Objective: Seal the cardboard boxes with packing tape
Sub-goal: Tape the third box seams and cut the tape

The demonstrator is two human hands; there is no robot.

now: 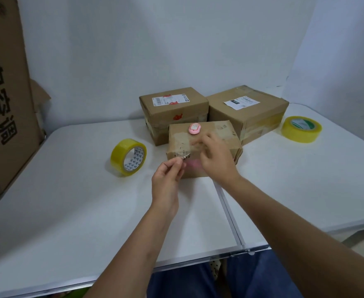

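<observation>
White surface point(69, 201) against pale wall; tall printed cardboard sheet point(2, 100) leans at far left. Yellow tape roll point(127, 157) stands on edge left of centre. Left hand point(168, 179) pinches small metal piece point(184, 157) at small box point(222, 131) front edge. Pink gadget point(194, 128) sits on box top. Right hand point(216, 160) over box, fingers loosely curled, blurred, grip unclear. Behind: labelled box point(172, 108), larger box point(252, 110). Second tape roll point(301, 129) lies flat far right.

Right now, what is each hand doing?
Left hand: pinching a small metal object at the small box.
Right hand: fingers relaxed on the box top, holding nothing.
</observation>
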